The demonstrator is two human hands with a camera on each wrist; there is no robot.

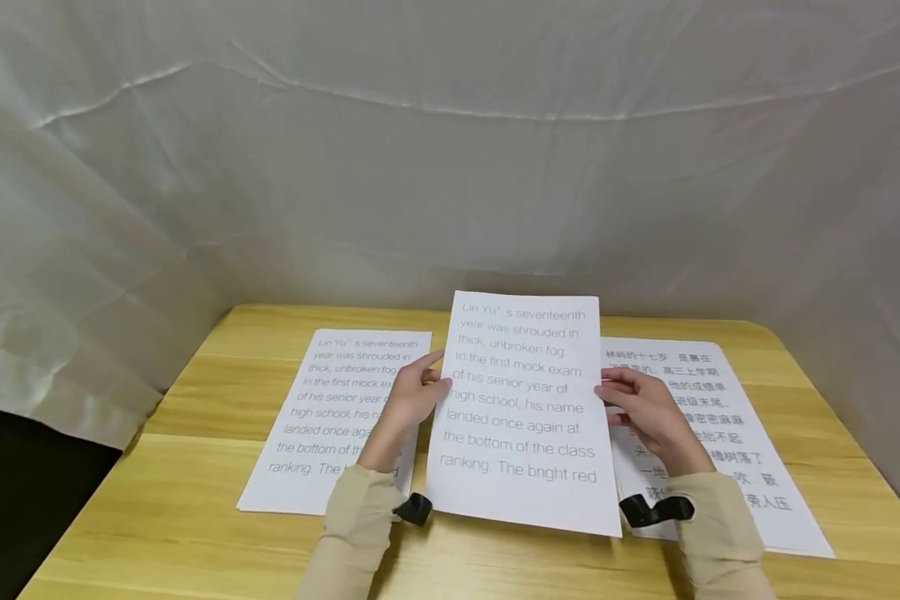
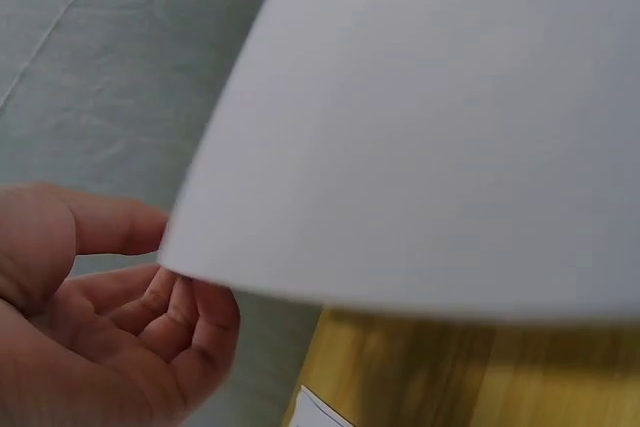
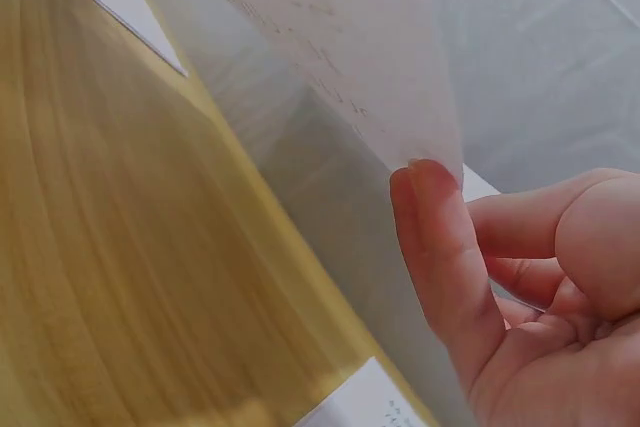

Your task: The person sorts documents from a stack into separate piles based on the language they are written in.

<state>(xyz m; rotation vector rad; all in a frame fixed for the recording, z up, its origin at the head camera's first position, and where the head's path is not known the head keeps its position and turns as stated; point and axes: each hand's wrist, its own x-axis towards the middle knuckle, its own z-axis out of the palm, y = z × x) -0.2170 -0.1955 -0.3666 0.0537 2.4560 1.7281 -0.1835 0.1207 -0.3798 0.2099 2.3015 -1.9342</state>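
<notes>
A white sheet of paper (image 1: pixel 525 417) printed with large English text is held up over the middle of the table, its printed side toward me. My left hand (image 1: pixel 411 398) pinches its left edge between thumb and fingers. On the opposite edge, my right hand (image 1: pixel 654 415) pinches the sheet the same way. In the left wrist view the left hand (image 2: pixel 130 317) grips the sheet (image 2: pixel 400 147) by its edge, blank side showing. Thumb and fingers of the right hand (image 3: pixel 530 287) meet on the sheet (image 3: pixel 370 57) in the right wrist view.
Left of the raised sheet, a stack of paper (image 1: pixel 307 417) with the same English text lies on the wooden table (image 1: pixel 172 475). To the right lies a stack with Chinese text (image 1: pixel 750 450), partly behind my right hand. Pale grey cloth (image 1: pixel 450 167) hangs behind and beside the table.
</notes>
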